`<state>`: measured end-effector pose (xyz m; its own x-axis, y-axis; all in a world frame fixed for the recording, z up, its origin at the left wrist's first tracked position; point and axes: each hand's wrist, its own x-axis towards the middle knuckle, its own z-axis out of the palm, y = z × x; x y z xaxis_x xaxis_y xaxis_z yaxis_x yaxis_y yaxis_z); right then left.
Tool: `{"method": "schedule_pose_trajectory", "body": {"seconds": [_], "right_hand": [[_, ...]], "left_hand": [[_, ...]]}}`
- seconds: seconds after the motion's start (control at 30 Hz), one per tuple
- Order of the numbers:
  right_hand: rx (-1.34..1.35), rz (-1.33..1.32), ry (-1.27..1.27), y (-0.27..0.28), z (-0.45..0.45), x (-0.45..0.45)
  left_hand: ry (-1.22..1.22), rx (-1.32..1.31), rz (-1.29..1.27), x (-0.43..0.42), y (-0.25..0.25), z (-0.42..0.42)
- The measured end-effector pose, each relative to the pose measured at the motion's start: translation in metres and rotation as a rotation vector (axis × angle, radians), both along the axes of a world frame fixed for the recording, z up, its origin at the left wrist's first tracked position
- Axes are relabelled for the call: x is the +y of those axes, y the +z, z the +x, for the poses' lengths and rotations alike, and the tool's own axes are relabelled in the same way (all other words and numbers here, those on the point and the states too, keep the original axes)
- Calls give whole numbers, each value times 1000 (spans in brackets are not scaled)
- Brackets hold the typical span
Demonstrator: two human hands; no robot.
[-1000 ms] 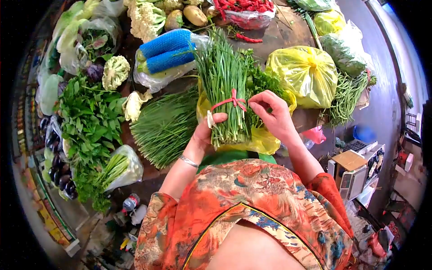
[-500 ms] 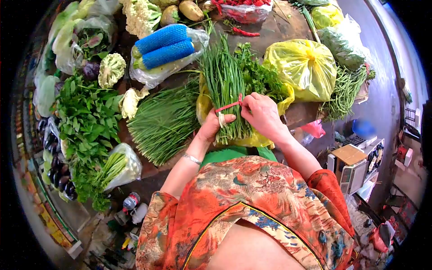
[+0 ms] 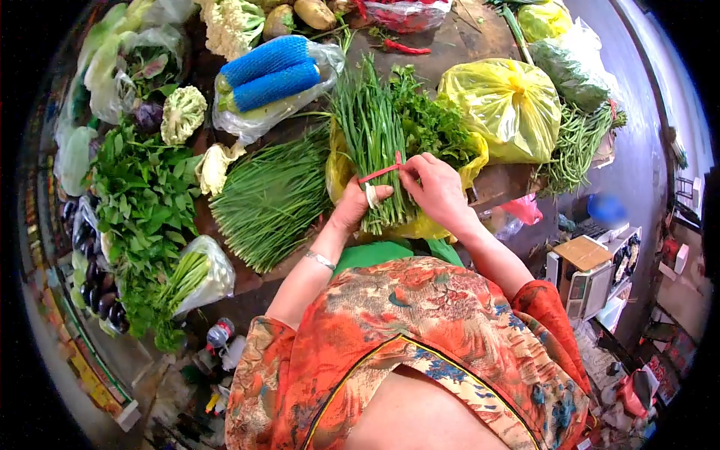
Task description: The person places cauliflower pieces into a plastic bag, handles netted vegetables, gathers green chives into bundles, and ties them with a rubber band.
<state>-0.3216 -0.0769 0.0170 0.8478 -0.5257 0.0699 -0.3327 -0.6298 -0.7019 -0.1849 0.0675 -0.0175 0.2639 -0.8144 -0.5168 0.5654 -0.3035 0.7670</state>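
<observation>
A bundle of long green stalks (image 3: 369, 135) stands upright in front of me, with a red tie (image 3: 381, 173) around its lower part. My left hand (image 3: 354, 204) is wrapped round the bundle's left side, its thumb across the front by a small white band (image 3: 371, 196). At the right end of the red tie, my right hand (image 3: 433, 187) is closed, its fingertips pinching the tie. Leafy greens (image 3: 431, 124) in a yellow bag lie just behind, and a loose heap of green stalks (image 3: 274, 199) lies to the left.
Blue-netted vegetables (image 3: 271, 79) lie beyond the heap. A tied yellow bag (image 3: 501, 109) and long beans (image 3: 576, 150) are at the right. Leafy stems (image 3: 139, 195), a cauliflower (image 3: 183, 115) and eggplants (image 3: 97, 285) fill the left. Red peppers (image 3: 401, 15) sit at the back.
My right hand has moved left and down onto the red tie and closed on its end. The bundle has shifted slightly and turned in my left hand.
</observation>
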Motion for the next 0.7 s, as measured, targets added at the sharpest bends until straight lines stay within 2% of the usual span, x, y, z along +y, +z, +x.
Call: {"method": "schedule_pose_trajectory", "body": {"seconds": [0.1, 0.27, 0.33, 0.37, 0.4, 0.47, 0.5, 0.53, 0.57, 0.6, 0.67, 0.7], "right_hand": [[44, -50, -22, -8, 3, -1], [101, -18, 69, 1, -4, -7], [144, 189, 113, 2, -7, -8], [278, 574, 77, 6, -10, -14], [246, 727, 92, 10, -13, -16], [173, 913, 140, 8, -23, -19], [176, 913, 131, 12, -28, -18], [137, 1056, 190, 19, -33, -18], [97, 1198, 251, 24, -38, -17], [99, 1200, 246, 26, -43, -18], [-7, 1502, 77, 26, -54, -24], [-72, 1549, 61, 25, -58, -27]], "left_hand": [[41, -90, -103, -1, -8, -6], [46, -92, 1, -1, -13, -7], [-7, -57, 25, -2, -5, -3], [-4, -62, 56, -1, 1, -4], [27, 0, 15, -1, 2, -5], [3, 0, -11, 1, -10, -6], [-4, -2, 16, 0, -9, -6], [37, 39, -38, -4, 7, -7], [50, 44, -60, -1, -7, -5], [63, 47, -82, 0, -13, -1], [35, 89, -99, 4, -23, -1], [-3, 42, -92, 3, -21, -1]]}}
